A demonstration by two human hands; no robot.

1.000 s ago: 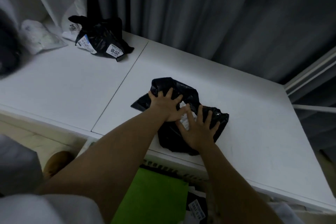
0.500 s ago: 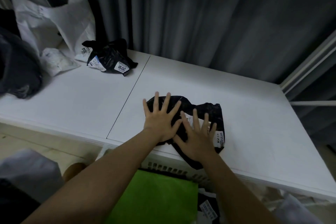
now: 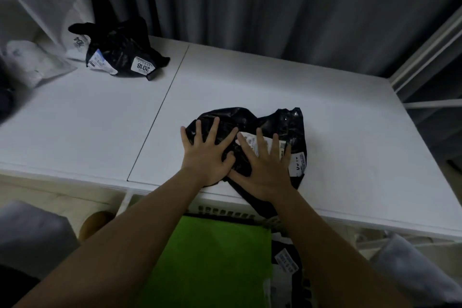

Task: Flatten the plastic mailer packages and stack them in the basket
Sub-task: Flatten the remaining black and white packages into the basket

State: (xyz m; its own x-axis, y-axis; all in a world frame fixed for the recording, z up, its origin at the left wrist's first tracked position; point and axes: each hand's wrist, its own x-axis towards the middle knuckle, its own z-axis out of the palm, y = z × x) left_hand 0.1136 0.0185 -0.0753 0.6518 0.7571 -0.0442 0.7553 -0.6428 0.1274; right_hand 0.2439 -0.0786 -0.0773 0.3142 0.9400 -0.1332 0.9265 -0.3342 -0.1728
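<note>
A black plastic mailer (image 3: pixel 287 122) with white labels lies near the front edge of the white table (image 3: pixel 350 132). My left hand (image 3: pixel 207 152) presses flat on its left part, fingers spread. My right hand (image 3: pixel 265 165) presses flat on its middle, over a label, fingers spread too. Part of the mailer hangs over the table's front edge. Below the table stands a white basket (image 3: pixel 225 211) holding a green mailer (image 3: pixel 212 265) and a black one with a label (image 3: pixel 287 262).
A second crumpled black mailer (image 3: pixel 120 55) with a "2018" label lies at the back left. White bags (image 3: pixel 32 62) pile up at the far left. Grey curtains hang behind the table. A white frame (image 3: pixel 425 50) stands at the right.
Both hands have slid outward over the black mailer, spreading it flatter and wider. The camera view has shifted a little.
</note>
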